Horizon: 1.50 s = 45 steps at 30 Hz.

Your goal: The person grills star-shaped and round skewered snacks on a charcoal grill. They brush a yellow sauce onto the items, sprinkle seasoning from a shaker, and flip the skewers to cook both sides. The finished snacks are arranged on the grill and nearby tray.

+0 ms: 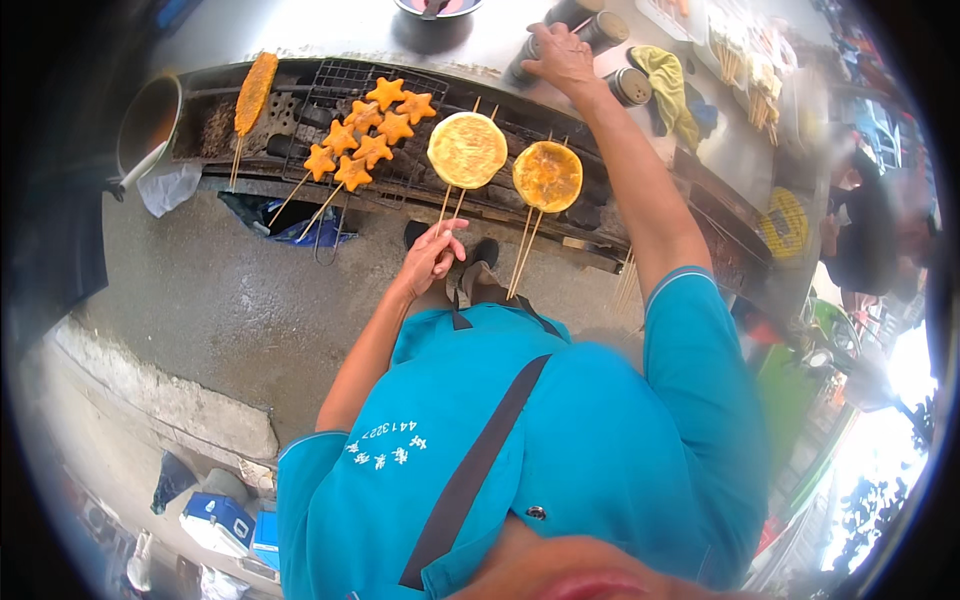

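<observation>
My left hand [435, 255] grips the two sticks of a skewered round flatbread-like cake [467, 150], pale and lightly browned, lying over the grill. Right of it, a second skewered round cake [547, 177], coated with orange-brown sauce, rests across the grill [480, 199]. My right hand [559, 54] reaches to the metal counter, its fingers around a dark shaker jar [523, 64]. Further shaker jars [604, 30] with perforated lids stand beside it. Left on the grill are orange star-shaped pieces [373, 151] on skewers and a long orange skewered piece [256, 94].
A metal pot [150, 124] stands at the grill's left end. A yellow-green cloth [669, 94] lies right of the jars, near trays of skewers [731, 52]. A bowl [439, 7] sits at the counter's back. Another person [862, 217] is at the far right.
</observation>
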Each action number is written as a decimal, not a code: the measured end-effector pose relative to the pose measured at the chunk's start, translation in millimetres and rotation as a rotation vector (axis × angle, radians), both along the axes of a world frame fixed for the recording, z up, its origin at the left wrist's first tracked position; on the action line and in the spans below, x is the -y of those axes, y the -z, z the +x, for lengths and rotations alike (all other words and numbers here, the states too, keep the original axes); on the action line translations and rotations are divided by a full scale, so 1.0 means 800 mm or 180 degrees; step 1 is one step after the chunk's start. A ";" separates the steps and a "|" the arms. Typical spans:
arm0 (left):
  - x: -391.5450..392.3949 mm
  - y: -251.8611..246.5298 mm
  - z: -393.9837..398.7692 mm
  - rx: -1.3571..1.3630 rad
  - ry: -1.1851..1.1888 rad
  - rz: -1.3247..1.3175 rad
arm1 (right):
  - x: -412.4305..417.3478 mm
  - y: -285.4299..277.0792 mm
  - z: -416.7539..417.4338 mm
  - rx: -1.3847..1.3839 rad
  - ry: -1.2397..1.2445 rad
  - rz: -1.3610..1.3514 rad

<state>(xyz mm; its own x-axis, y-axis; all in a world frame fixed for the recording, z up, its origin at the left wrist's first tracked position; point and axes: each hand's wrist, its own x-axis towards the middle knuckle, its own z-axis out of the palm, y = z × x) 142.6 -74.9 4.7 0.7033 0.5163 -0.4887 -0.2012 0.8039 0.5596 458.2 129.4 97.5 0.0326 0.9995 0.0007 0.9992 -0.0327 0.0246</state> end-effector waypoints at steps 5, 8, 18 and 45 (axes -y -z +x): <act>0.007 -0.015 -0.005 -0.0958 -0.0238 0.0815 | 0.022 0.016 0.032 -0.0718 -0.0381 0.0896; 0.011 -0.026 -0.035 -0.1566 -0.0382 0.2229 | 0.043 -0.048 0.068 -0.0032 -0.0107 0.0274; -0.112 -0.251 -0.097 -0.2047 -0.3248 0.4211 | 0.076 -0.013 0.140 -0.0167 0.0900 -0.0606; 0.071 -0.146 -0.001 0.0479 0.1627 0.0035 | 0.167 -0.003 0.175 -0.6089 0.2254 0.0782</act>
